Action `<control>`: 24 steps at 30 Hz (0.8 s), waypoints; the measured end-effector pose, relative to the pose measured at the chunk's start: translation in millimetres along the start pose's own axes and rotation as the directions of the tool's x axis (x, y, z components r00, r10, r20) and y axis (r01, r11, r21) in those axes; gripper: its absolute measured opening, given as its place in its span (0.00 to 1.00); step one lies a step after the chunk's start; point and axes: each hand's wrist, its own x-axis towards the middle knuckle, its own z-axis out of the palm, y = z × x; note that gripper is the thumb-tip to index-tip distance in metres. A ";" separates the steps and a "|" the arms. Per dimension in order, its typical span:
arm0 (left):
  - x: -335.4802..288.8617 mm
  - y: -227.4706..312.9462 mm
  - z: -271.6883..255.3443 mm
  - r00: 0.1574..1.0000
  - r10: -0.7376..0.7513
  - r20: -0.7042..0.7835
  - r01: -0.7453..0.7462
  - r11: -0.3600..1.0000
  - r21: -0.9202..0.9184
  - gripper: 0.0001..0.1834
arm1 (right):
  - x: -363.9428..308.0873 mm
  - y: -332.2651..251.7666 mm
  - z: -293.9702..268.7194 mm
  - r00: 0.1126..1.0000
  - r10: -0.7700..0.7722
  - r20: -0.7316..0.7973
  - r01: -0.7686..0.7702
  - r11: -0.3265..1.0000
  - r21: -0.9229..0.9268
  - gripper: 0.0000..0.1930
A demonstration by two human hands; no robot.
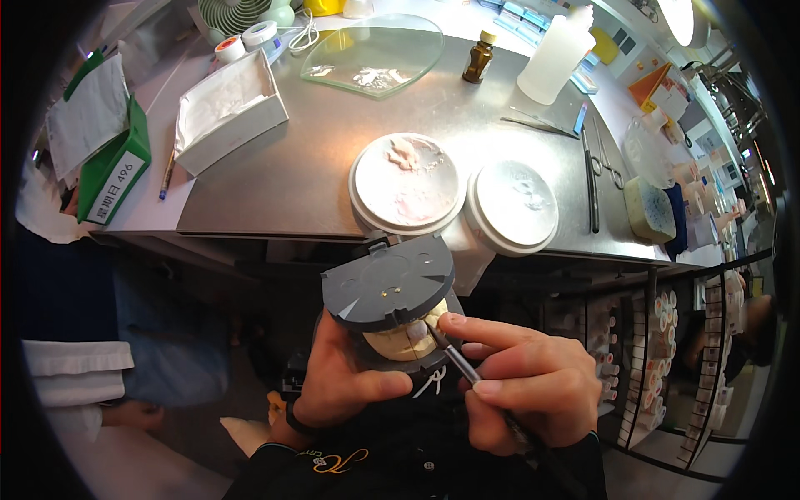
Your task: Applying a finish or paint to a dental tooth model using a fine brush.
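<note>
My left hand is closed around a dental articulator with dark grey plates, held in front of my body below the bench edge. Between its plates sits a cream-coloured dental cast, with one paler, whitish tooth at its front. A slim brush with a dark tip and metallic ferrule is pinched in my right hand. Its tip is at the teeth, beside the whitish tooth; whether it touches is too small to tell. My right index fingertip rests against the cast's side.
Two round white palettes with pinkish and white paste stand at the bench's front edge. Behind are a glass slab, a brown bottle and a white squeeze bottle. Tweezers, a sponge, a white box and green tray flank them.
</note>
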 end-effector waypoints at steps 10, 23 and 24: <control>1.0 3.4 -0.7 1.000 -0.021 -0.008 0.021 1.000 0.006 0.51 | 2.8 -4.5 -0.4 0.997 0.071 0.029 -0.072 0.996 0.044 0.11; 1.3 6.1 -1.8 1.000 -0.024 -0.020 0.024 1.000 0.011 0.53 | 5.5 -4.4 4.3 0.995 0.089 0.048 -0.090 0.996 0.017 0.12; 1.1 6.8 -1.5 0.999 -0.020 -0.026 0.021 1.000 0.018 0.53 | 5.7 -3.8 4.2 0.994 0.089 0.067 -0.089 0.996 0.001 0.13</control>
